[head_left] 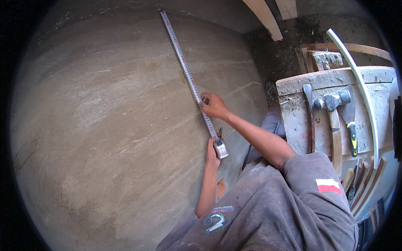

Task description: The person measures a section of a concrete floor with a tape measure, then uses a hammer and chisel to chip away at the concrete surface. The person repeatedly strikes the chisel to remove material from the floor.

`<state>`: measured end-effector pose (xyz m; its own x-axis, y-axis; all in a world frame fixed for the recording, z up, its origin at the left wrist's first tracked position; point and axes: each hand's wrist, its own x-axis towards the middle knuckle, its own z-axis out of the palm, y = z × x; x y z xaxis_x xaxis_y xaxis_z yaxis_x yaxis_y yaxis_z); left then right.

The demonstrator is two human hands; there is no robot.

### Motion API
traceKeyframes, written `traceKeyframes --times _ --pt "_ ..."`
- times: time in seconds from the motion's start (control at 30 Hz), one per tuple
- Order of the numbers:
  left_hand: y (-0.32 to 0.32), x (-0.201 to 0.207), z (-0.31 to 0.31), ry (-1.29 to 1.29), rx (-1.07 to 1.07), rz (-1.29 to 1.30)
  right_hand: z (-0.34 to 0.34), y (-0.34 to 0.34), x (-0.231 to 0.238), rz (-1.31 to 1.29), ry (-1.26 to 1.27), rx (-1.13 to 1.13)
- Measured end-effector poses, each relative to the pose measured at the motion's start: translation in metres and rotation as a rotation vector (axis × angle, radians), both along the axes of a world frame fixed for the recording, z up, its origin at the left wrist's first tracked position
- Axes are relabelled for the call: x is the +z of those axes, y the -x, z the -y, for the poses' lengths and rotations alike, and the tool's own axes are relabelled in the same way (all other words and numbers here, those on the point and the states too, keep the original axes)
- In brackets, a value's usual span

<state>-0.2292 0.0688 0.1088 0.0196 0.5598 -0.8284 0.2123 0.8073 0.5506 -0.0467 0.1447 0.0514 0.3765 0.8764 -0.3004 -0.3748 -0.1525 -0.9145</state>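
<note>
A tape measure case (pixel 220 148), silver-grey, sits in my left hand (pixel 212 152), whose fingers are closed around it. From the case a long white tape blade (pixel 183 61) stretches across the grey-brown plastered wall (pixel 113 96), its far end near the wall's upper edge. Partway along the blade, closer to the case, my right hand (pixel 215 106) is closed in a pinch at the blade's edge. A small thing shows at those fingertips, too little to name. Both arms reach in from the lower right, and the right forearm crosses above the left.
On the right, a cement-stained wooden board (pixel 295 121) carries a hammer (pixel 335 115), a putty knife (pixel 351 121) with a yellow-black handle and a flat metal bar (pixel 310 113). A white flexible tube (pixel 360 79) lies across it. Timber pieces (pixel 268 19) stand at the top right.
</note>
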Motion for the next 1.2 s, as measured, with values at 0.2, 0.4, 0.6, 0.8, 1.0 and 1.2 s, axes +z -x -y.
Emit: traceKeyframes --times 0.2,0.4,0.6,0.8,1.0,1.2 --pt "0.019 0.022 0.022 -0.092 -0.065 -0.153 -0.009 0.005 0.007 -0.077 -0.039 0.011" --pt "0.011 0.017 0.026 -0.284 -0.062 -0.276 -0.014 0.009 0.009 -0.076 -0.032 0.053" --pt "0.004 0.023 0.028 -0.281 -0.066 -0.328 -0.022 0.01 -0.002 -0.131 -0.079 0.101" --pt "0.0 0.025 0.025 -0.245 -0.055 -0.31 -0.027 0.011 -0.009 -0.143 -0.117 0.106" --pt "0.002 0.026 0.022 -0.23 -0.101 -0.257 -0.029 0.012 -0.013 -0.156 -0.122 0.107" --pt "-0.007 0.026 0.02 -0.272 -0.157 -0.302 -0.032 0.012 -0.018 -0.256 -0.133 0.12"
